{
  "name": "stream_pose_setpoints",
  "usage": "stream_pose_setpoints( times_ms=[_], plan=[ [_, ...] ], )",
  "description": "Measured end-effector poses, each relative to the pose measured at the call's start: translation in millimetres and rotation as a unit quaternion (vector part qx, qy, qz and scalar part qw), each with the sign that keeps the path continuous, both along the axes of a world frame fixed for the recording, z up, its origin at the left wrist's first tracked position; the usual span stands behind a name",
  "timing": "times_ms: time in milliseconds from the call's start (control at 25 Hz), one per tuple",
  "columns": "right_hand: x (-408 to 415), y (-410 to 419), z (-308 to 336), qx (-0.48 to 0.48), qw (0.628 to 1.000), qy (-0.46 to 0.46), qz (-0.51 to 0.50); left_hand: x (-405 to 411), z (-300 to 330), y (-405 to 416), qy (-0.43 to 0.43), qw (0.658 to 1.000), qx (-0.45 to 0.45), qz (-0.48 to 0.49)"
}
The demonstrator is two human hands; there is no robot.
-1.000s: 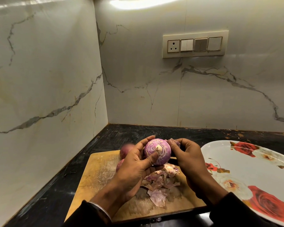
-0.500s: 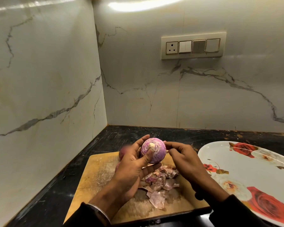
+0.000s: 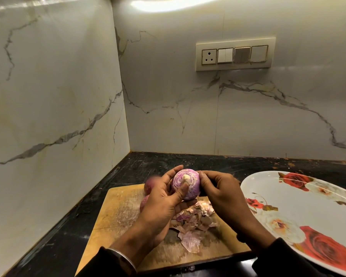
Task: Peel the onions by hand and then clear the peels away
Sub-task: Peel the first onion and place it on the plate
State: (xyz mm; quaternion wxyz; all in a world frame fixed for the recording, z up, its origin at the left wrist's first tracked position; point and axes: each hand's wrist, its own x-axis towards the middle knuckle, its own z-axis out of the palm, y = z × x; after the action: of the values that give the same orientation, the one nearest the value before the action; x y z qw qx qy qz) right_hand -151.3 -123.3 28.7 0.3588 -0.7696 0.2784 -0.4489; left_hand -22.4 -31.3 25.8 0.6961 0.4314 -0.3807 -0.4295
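Note:
A peeled purple onion (image 3: pixel 188 181) with its pale root end facing me is held above a wooden cutting board (image 3: pixel 118 212). My left hand (image 3: pixel 164 204) cups it from the left, thumb pressed on its front. My right hand (image 3: pixel 222 192) grips its right side with the fingertips. A heap of dry onion peels (image 3: pixel 194 222) lies on the board under my hands. Two unpeeled reddish onions (image 3: pixel 149 184) sit on the board's far left part, partly hidden behind my left hand.
A large white plate with red roses (image 3: pixel 300 212) lies on the black counter (image 3: pixel 72 232) to the right of the board. Marble walls close the corner at left and behind. A switch panel (image 3: pixel 235 55) is on the back wall.
My right hand dropped a piece of peel onto the heap, then came back against the onion's right side. The onion was turned slightly in my left hand.

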Motion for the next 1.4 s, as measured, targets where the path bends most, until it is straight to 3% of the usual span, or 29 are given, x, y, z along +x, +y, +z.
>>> stream_pose_setpoints(
  times_ms=[480, 760, 960, 1120, 1200, 1400],
  plan=[
    [0.5, -6.5, -3.8, 0.006, 0.999, -0.012, -0.037, -2.9, 1.4, 1.9, -0.007, 1.0, -0.002, -0.003],
    [-0.3, -2.7, -0.2, 0.133, 0.985, -0.112, -0.007, -2.7, 6.7, 1.7, 0.076, 0.996, -0.012, -0.042],
    [2.6, 4.9, 2.2, 0.125, 0.986, -0.111, 0.023, -4.0, 5.7, 3.3, 0.032, 0.999, -0.009, -0.006],
    [2.3, 1.9, 1.2, 0.217, 0.965, -0.142, 0.025, -4.6, 7.8, 4.3, 0.08, 0.996, -0.02, -0.033],
    [1.9, -0.1, -1.5, 0.226, 0.966, -0.127, 0.012, -4.3, 8.8, 4.7, 0.095, 0.994, -0.021, -0.044],
    [4.6, -4.2, -9.7, 0.116, 0.991, -0.016, -0.07, -3.8, 10.2, 4.1, 0.093, 0.994, -0.032, -0.038]
  ],
)
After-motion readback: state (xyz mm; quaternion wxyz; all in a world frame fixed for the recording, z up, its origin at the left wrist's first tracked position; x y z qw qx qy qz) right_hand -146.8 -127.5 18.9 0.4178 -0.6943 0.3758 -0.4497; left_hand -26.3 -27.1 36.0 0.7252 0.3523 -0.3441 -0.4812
